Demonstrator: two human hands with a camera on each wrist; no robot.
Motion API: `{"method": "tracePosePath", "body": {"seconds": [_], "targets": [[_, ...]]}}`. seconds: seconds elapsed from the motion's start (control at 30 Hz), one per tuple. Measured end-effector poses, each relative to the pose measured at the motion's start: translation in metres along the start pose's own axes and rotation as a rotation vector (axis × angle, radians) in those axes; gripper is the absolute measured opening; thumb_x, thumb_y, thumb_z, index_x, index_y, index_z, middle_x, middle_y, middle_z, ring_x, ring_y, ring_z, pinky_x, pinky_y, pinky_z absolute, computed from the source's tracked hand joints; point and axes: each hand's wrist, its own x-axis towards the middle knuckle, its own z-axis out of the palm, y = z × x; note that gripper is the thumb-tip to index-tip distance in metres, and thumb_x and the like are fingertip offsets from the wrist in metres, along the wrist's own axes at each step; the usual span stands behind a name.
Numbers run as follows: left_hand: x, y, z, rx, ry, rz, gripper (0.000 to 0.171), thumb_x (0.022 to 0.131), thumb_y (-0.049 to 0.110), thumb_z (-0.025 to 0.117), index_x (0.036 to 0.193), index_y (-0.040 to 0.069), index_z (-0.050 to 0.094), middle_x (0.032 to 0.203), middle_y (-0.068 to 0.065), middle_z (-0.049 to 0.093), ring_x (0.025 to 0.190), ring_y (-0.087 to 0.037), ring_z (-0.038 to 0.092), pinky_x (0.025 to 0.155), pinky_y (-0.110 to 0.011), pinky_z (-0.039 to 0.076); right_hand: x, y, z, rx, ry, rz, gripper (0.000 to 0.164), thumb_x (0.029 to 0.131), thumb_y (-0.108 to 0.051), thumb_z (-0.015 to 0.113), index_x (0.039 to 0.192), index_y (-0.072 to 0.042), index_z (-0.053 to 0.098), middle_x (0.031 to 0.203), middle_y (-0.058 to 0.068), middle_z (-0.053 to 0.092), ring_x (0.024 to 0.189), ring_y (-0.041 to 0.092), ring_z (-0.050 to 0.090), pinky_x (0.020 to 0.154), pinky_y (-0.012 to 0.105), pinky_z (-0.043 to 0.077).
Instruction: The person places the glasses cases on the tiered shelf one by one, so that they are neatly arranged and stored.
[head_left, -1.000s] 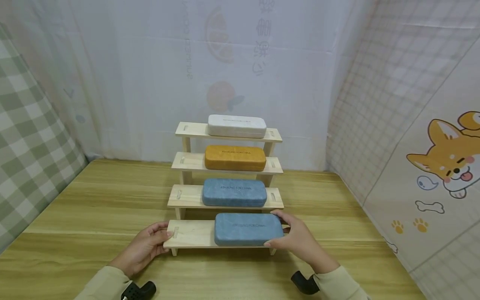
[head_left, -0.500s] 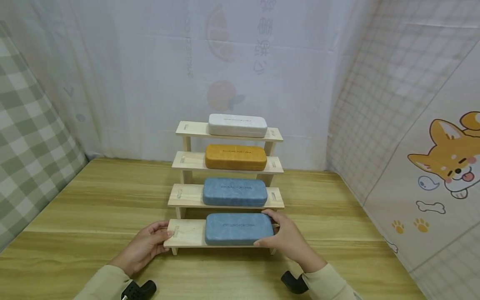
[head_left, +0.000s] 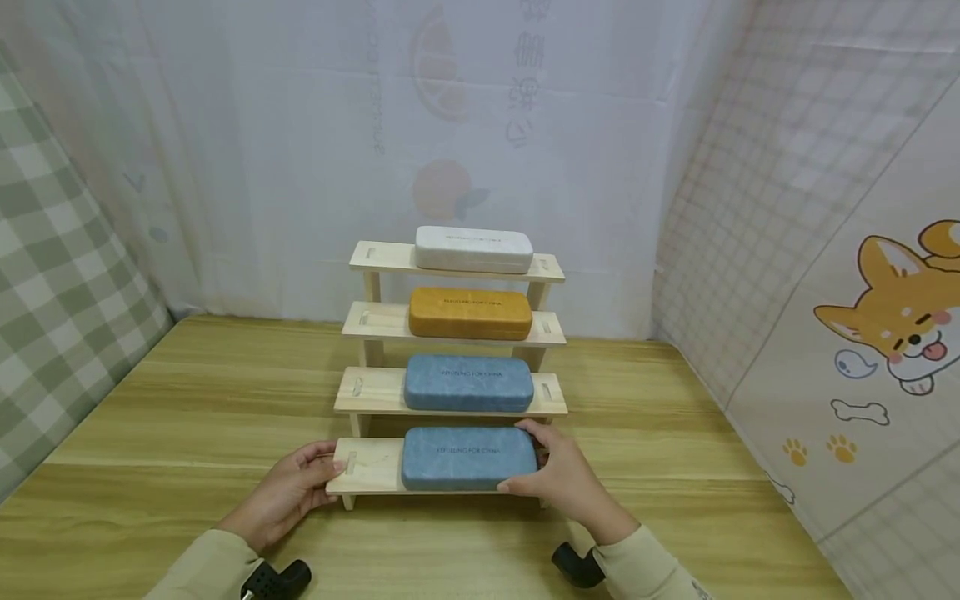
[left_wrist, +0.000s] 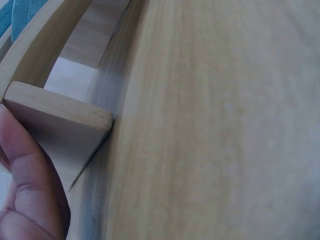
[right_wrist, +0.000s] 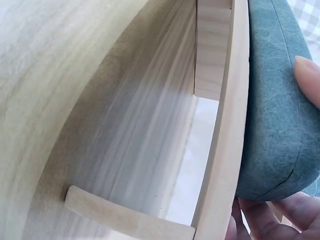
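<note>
A pale wooden stepped rack [head_left: 367, 467] stands on the table, one glasses case lying on each of its shelves. On the lowest shelf is a blue glasses case [head_left: 469, 460], its right end held between the thumb and fingers of my right hand [head_left: 573, 482]. In the right wrist view that case [right_wrist: 272, 110] rests on the board, with fingers curled round its end. My left hand [head_left: 288, 493] grips the left end of the lowest shelf, thumb on top; the left wrist view shows it beside the shelf's leg [left_wrist: 60, 112].
Above sit a second blue case [head_left: 469, 384], a mustard case [head_left: 470, 314] and a white case [head_left: 473, 250] on the higher shelves. The wood-grain table [head_left: 225, 375] is bordered by a white curtain behind, checked green cloth [head_left: 67, 275] left, and a dog-print cloth [head_left: 825, 333] right.
My right hand has slid the lowest blue glasses case leftward along its shelf, to roughly under the case above. My left hand has stayed on the shelf's end.
</note>
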Motion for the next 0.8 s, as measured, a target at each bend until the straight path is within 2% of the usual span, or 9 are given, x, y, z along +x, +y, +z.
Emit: {"method": "tracePosePath", "body": {"seconds": [0.27,0.4,0.53,0.63,0.73,0.8], "targets": [[-0.002,0.002,-0.001,0.001,0.012,-0.011,0.067,0.099,0.014,0.054,0.145,-0.015,0.015,0.110,-0.003,0.056,0.087,-0.011,0.059,0.072,-0.027,0.051,0.000,-0.002,0.002,-0.051,-0.012,-0.002,0.086,0.066,-0.023,0.090,0.138,0.000,0.048,0.121,0.015,0.056,0.091,0.020,0.056,0.075,0.035,0.050],[-0.004,0.002,0.000,0.010,0.011,-0.013,0.067,0.099,0.015,0.053,0.145,-0.015,0.015,0.110,-0.003,0.057,0.088,-0.011,0.059,0.073,-0.028,0.051,-0.003,-0.003,0.004,-0.076,-0.009,0.009,0.087,0.067,-0.026,0.089,0.140,-0.001,0.048,0.130,0.018,0.053,0.101,0.025,0.057,0.080,0.040,0.051],[-0.006,0.003,0.000,0.036,0.061,-0.042,0.063,0.099,0.017,0.054,0.142,-0.015,0.022,0.109,-0.006,0.057,0.087,-0.014,0.058,0.072,-0.029,0.052,-0.007,-0.004,0.002,-0.062,-0.013,0.006,0.092,0.069,-0.032,0.088,0.144,-0.003,0.043,0.143,0.022,0.042,0.123,0.036,0.050,0.093,0.048,0.048],[-0.009,0.008,-0.001,0.071,0.136,-0.063,0.058,0.100,0.021,0.053,0.139,-0.014,0.029,0.104,-0.008,0.057,0.084,-0.015,0.057,0.069,-0.029,0.053,-0.013,-0.005,-0.006,-0.059,-0.009,-0.005,0.087,0.074,-0.036,0.084,0.145,-0.007,0.043,0.142,0.018,0.045,0.126,0.035,0.047,0.096,0.048,0.046],[-0.015,0.016,-0.005,0.172,0.224,-0.045,0.054,0.101,0.025,0.051,0.138,-0.011,0.035,0.103,-0.011,0.059,0.086,-0.017,0.058,0.069,-0.030,0.054,-0.020,-0.005,-0.023,-0.096,0.043,-0.047,0.070,0.082,-0.035,0.077,0.140,-0.007,0.050,0.133,0.012,0.055,0.119,0.030,0.053,0.091,0.044,0.048],[-0.022,0.023,-0.010,0.355,0.276,-0.002,0.054,0.101,0.029,0.052,0.138,-0.009,0.037,0.108,-0.015,0.058,0.091,-0.022,0.060,0.073,-0.034,0.054,-0.024,-0.001,-0.038,-0.158,0.102,-0.106,0.059,0.088,-0.032,0.071,0.137,-0.005,0.053,0.129,0.013,0.059,0.116,0.031,0.055,0.089,0.045,0.049]]}}
